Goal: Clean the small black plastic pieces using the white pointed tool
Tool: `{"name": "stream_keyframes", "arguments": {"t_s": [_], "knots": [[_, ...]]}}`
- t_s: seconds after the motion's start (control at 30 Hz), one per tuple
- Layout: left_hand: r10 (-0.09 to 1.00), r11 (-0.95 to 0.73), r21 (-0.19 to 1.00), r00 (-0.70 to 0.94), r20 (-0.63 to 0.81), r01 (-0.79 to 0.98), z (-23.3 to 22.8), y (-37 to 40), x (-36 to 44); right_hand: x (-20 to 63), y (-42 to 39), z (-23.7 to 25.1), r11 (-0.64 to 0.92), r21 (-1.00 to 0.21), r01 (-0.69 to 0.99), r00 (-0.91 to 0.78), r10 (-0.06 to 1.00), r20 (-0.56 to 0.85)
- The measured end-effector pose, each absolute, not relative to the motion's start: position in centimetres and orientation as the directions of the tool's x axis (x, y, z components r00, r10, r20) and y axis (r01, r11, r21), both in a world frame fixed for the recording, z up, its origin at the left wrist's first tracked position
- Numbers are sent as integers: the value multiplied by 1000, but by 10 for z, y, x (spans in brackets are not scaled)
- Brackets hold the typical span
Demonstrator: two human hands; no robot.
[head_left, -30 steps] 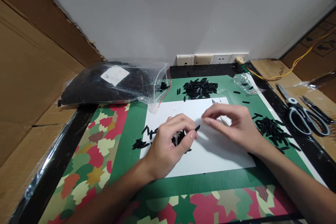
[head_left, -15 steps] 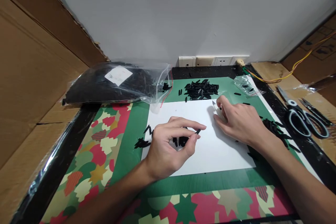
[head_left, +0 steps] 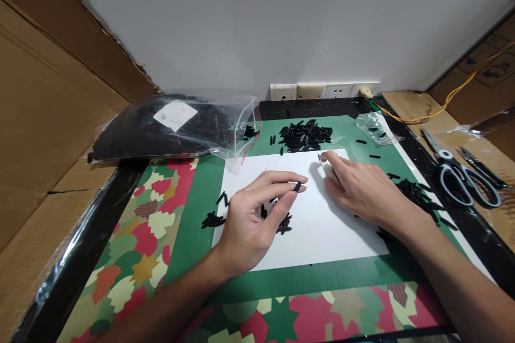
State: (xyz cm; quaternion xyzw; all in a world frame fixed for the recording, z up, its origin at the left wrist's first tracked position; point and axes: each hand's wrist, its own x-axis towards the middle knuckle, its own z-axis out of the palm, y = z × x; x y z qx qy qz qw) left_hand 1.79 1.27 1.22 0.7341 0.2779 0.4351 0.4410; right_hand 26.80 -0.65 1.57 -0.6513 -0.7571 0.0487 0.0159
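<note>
My left hand (head_left: 257,214) pinches a small black oblong piece (head_left: 297,187) between thumb and fingertips, above a white sheet of paper (head_left: 322,236). Beneath the left hand, more black pieces (head_left: 284,225) lie on the sheet, partly hidden by the fingers. My right hand (head_left: 358,185), closed, grips a slim white tool with a dark pointed tip (head_left: 328,170) near the sheet's upper right; most of it is covered by the fingers, so its exact kind is unclear. The two hands are apart.
A heap of black pieces (head_left: 304,135) lies behind the sheet, with smaller piles left (head_left: 212,220) and right (head_left: 416,195). A clear bag of black material (head_left: 137,131) rests at back left. Scissors (head_left: 454,182), pliers-like tool (head_left: 480,168) and a yellow cable (head_left: 446,102) are at right.
My left hand has lifted slightly away with the black piece, which is now turned differently, and more pieces show below. My right hand has shifted slightly left with the white tool.
</note>
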Motion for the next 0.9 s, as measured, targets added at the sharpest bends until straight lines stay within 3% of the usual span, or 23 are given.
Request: {"name": "stream_keyframes", "arguments": {"t_s": [0.23, 0.5, 0.6, 0.67, 0.77, 0.83, 0.9], "knots": [[824, -377, 926, 455, 337, -5, 15, 9, 18, 261, -15, 13, 120, -204, 972, -125, 992, -14], [832, -431, 900, 415, 368, 66, 12, 13, 18, 269, -7, 22, 177, -614, 769, -195, 980, 39], [838, -446, 891, 387, 385, 80, 12, 14, 19, 270, -10, 26, 268, -768, 582, -135, 963, 234], [846, -448, 890, 363, 390, 87, 12, 13, 20, 268, -15, 26, 385, -702, 599, 5, 875, 484], [848, -453, 887, 349, 400, 84, 11, 13, 21, 264, -20, 22, 434, -369, 822, 7, 640, 768], [840, -468, 881, 344, 420, 68, 11, 12, 21, 261, -22, 21, 426, -255, 868, -40, 571, 820], [831, -486, 873, 334, 445, 46, 11, 12, 20, 259, -23, 21, 439, -307, 844, -1, 574, 819]]}}
